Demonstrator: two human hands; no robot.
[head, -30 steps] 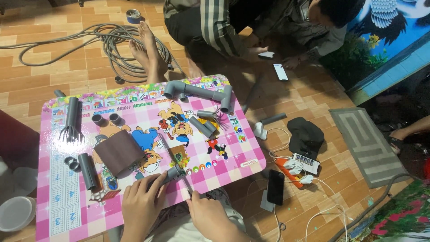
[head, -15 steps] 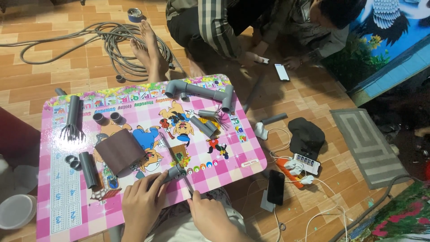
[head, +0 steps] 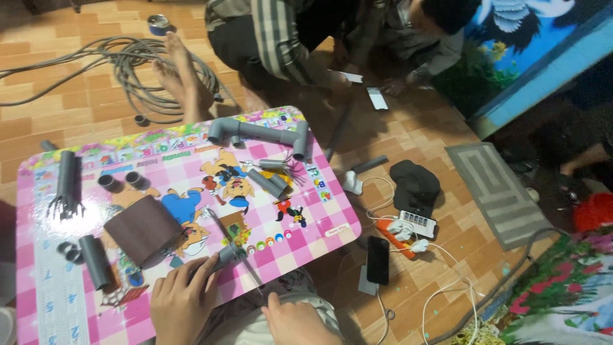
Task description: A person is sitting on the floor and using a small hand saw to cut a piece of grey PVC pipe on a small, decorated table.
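Both hands sit lower and nearer the bottom edge of the head view than half a second ago, and the pink table [head: 191, 185] has slid left in frame; things on it look unshifted. Left hand [head: 182, 300] rests at the table's near edge, fingers curled narrow around a short grey pipe piece [head: 225, 255], thumb and forefinger pinching it. Right hand [head: 297, 322] is at the bottom edge, partly cut off; a thin rod [head: 233, 246] runs from near it, past the pipe piece, toward the table's middle. Cannot tell whether the right hand actually closes on the rod. Just left of the left hand: a dark brown folded sheet [head: 143, 229], tented on the tabletop. Further left: an upright-lying grey tube [head: 96, 260] with small grey rings [head: 69, 250] beside it, and a longer tube with frayed wire strands [head: 65, 185] at its near end. Two short couplers [head: 121, 181] lie side by side, far of the brown sheet. At the table's far right: a U-shaped pipe assembly with elbows [head: 258, 133]; below it, loose grey pipe bits [head: 268, 182]. Off the table, right: a dark phone [head: 378, 259] on the tile floor, a white power strip [head: 415, 225] with cables, a black cap [head: 415, 184]. Far left: coiled grey cable [head: 137, 76] under a bare foot [head: 179, 80]. Another person sits far, in a striped sleeve [head: 274, 38], beside a lit phone [head: 377, 98].
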